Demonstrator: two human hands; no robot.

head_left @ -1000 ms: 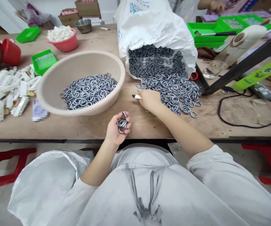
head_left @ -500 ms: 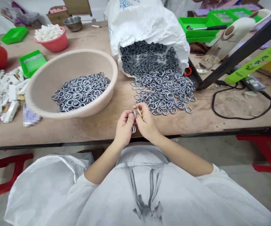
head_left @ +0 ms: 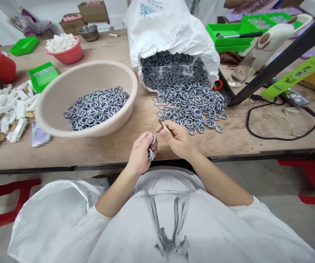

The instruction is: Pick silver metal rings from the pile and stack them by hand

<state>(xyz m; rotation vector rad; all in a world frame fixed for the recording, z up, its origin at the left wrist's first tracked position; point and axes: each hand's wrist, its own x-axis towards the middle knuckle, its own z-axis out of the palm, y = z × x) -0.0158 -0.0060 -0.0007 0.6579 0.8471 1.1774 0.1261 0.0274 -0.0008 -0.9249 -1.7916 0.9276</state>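
My left hand (head_left: 139,152) is closed around several grey rings (head_left: 150,155) at the front of the table. One of them stands up at the thumb and the others stick out below the fingers. Just right of it, my right hand (head_left: 182,141) grips a slim pale-handled tool (head_left: 167,128) with a dark, narrow tip; its exact kind is too small to tell. The hands are a short way apart. Beyond them, a heap of loose grey rings (head_left: 193,106) spills from a white sack (head_left: 171,31). To the left, a wide beige basin (head_left: 113,126) holds more of these rings.
White pieces (head_left: 17,128) are spread at the far left near a small green tray (head_left: 44,75) and a pink bowl (head_left: 73,54). A black post (head_left: 278,62), a bottle (head_left: 267,47) and a black cable (head_left: 280,138) occupy the right. An open white bag (head_left: 48,219) hangs below the table edge.
My hands have moved apart: the left slightly left and down with its rings, the right to the right with the tool. The view has shifted slightly.
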